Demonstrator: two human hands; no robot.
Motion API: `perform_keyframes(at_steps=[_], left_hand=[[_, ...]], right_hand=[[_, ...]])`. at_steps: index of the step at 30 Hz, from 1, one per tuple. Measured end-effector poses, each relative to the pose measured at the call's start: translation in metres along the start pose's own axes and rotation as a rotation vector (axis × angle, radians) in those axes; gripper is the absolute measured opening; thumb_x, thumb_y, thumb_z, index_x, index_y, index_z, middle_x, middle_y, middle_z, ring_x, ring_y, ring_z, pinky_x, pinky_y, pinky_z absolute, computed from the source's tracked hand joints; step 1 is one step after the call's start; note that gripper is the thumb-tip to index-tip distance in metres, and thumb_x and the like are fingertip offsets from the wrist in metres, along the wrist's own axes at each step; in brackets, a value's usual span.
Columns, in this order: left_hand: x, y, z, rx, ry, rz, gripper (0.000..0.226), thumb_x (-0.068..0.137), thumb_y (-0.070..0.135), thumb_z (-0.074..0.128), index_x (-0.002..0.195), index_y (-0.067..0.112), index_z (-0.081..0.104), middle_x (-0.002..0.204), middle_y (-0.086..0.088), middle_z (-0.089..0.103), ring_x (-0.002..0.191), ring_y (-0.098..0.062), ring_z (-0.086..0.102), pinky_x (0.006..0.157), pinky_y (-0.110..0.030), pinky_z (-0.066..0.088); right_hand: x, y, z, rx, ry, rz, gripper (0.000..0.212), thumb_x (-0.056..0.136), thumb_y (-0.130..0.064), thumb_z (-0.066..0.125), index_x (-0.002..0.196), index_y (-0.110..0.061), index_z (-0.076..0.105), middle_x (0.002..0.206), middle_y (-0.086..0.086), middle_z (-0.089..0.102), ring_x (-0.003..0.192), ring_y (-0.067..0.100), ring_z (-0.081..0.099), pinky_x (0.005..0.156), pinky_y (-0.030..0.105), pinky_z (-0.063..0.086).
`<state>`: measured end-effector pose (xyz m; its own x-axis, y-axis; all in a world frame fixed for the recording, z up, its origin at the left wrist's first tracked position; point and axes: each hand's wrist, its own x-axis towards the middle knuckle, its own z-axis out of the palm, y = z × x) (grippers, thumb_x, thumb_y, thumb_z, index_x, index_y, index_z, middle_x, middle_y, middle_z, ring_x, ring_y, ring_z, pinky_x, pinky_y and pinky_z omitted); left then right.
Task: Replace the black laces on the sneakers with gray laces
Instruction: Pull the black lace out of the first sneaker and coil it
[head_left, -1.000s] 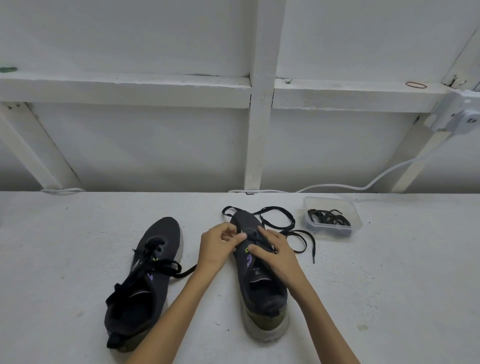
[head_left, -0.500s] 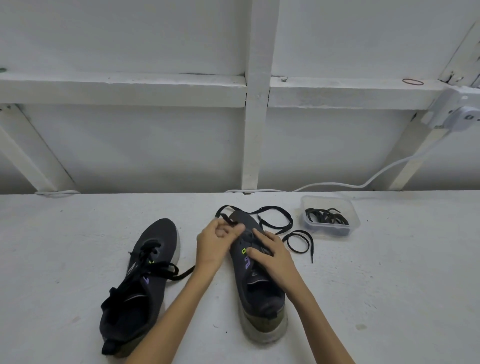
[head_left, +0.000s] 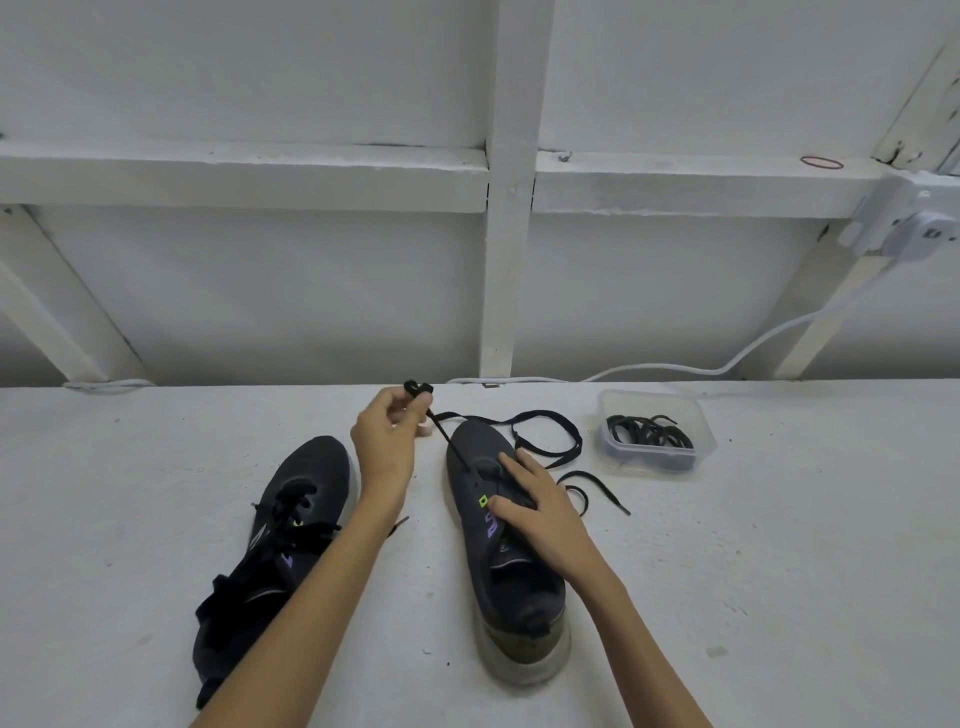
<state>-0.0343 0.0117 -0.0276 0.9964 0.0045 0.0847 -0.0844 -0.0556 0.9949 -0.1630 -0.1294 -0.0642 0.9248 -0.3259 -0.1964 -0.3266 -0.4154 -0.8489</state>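
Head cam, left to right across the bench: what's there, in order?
left sneaker → left hand, pinching the black lace → right sneaker → clear container of dark laces

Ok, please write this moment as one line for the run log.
phase: unlacing | left hand: pinches black lace, taut | right hand: presses right sneaker | left sneaker: laced

White cable (head_left: 675, 368) runs to a wall socket (head_left: 906, 228); red rubber band (head_left: 822, 162) on ledge (head_left: 675, 184).
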Motion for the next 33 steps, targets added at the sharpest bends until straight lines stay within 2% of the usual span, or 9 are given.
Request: perform_keyframes(at_steps=[4,8,12,18,22,26,28,31,33], left_hand=[[-0.028,-0.020,0.008,0.028,-0.198,-0.231,0.023,0.084,0.027,0.073,0.097,0.010,0.065,0.086,-0.006,0.066,0.063,-0.006,0.062,0.066,-0.023,0.055],[-0.050,-0.036,0.011,0.245,-0.228,-0.071,0.017,0.078,0.020,0.079,0.088,0.011,0.070,0.079,0.000,0.068,0.069,-0.005,0.059,0.063,-0.005,0.045],[-0.037,-0.029,0.008,0.285,-0.241,0.040,0.006,0.080,0.011,0.076,0.082,0.012,0.070,0.076,0.001,0.069,0.071,-0.010,0.061,0.068,-0.010,0.046],[-0.001,0.017,-0.008,0.031,0.101,0.121,0.009,0.088,0.019,0.069,0.084,0.013,0.063,0.075,0.001,0.063,0.063,-0.009,0.059,0.062,-0.009,0.044],[-0.015,0.002,-0.009,0.061,-0.103,-0.089,0.019,0.084,0.033,0.073,0.091,0.017,0.064,0.085,0.002,0.066,0.074,-0.014,0.061,0.076,-0.028,0.051],[-0.046,-0.032,0.003,0.175,-0.341,-0.145,0.023,0.078,0.024,0.080,0.092,0.013,0.067,0.084,-0.002,0.067,0.077,-0.014,0.061,0.073,-0.016,0.050],[-0.048,-0.037,0.006,0.263,-0.320,-0.048,0.011,0.081,0.016,0.076,0.087,0.011,0.067,0.078,0.001,0.066,0.073,-0.011,0.058,0.067,-0.010,0.044],[-0.037,-0.024,0.003,0.268,-0.270,0.035,0.005,0.083,0.011,0.073,0.083,0.013,0.068,0.077,0.005,0.068,0.072,-0.003,0.060,0.071,-0.017,0.043],[-0.024,-0.005,-0.002,0.199,-0.130,0.068,0.009,0.085,0.012,0.071,0.080,0.017,0.066,0.074,0.009,0.065,0.066,0.004,0.057,0.067,-0.013,0.042]], right_hand=[[-0.001,-0.001,0.000,0.007,-0.003,0.011,0.088,0.060,-0.068,0.050,0.144,-0.046,0.040,0.158,-0.021,0.021,0.147,0.014,0.019,0.117,0.039,0.023],[-0.001,-0.002,0.001,0.011,-0.006,0.010,0.085,0.062,-0.065,0.051,0.144,-0.046,0.038,0.159,-0.019,0.020,0.147,0.013,0.019,0.116,0.038,0.022],[-0.002,-0.001,0.002,0.011,-0.001,0.025,0.086,0.060,-0.068,0.050,0.143,-0.048,0.039,0.159,-0.020,0.020,0.148,0.015,0.018,0.118,0.042,0.023],[-0.002,-0.001,0.002,0.014,-0.004,0.017,0.082,0.062,-0.067,0.052,0.141,-0.047,0.041,0.159,-0.020,0.020,0.148,0.015,0.020,0.120,0.048,0.017],[-0.001,0.000,0.002,0.023,-0.005,0.021,0.084,0.059,-0.067,0.051,0.141,-0.047,0.041,0.159,-0.020,0.020,0.148,0.015,0.018,0.121,0.048,0.016],[-0.002,0.000,0.002,0.023,-0.002,0.015,0.083,0.062,-0.064,0.052,0.142,-0.046,0.040,0.160,-0.018,0.020,0.148,0.015,0.020,0.120,0.047,0.017],[-0.002,-0.001,0.002,0.020,-0.005,0.024,0.084,0.061,-0.065,0.051,0.142,-0.047,0.039,0.160,-0.018,0.019,0.148,0.015,0.019,0.120,0.047,0.017],[-0.004,-0.004,-0.001,0.010,-0.018,0.023,0.078,0.067,-0.059,0.052,0.142,-0.046,0.039,0.160,-0.018,0.019,0.148,0.013,0.019,0.121,0.047,0.013],[-0.005,-0.007,-0.003,-0.005,-0.025,0.026,0.076,0.069,-0.057,0.050,0.143,-0.045,0.039,0.160,-0.018,0.019,0.148,0.014,0.019,0.122,0.047,0.007]])
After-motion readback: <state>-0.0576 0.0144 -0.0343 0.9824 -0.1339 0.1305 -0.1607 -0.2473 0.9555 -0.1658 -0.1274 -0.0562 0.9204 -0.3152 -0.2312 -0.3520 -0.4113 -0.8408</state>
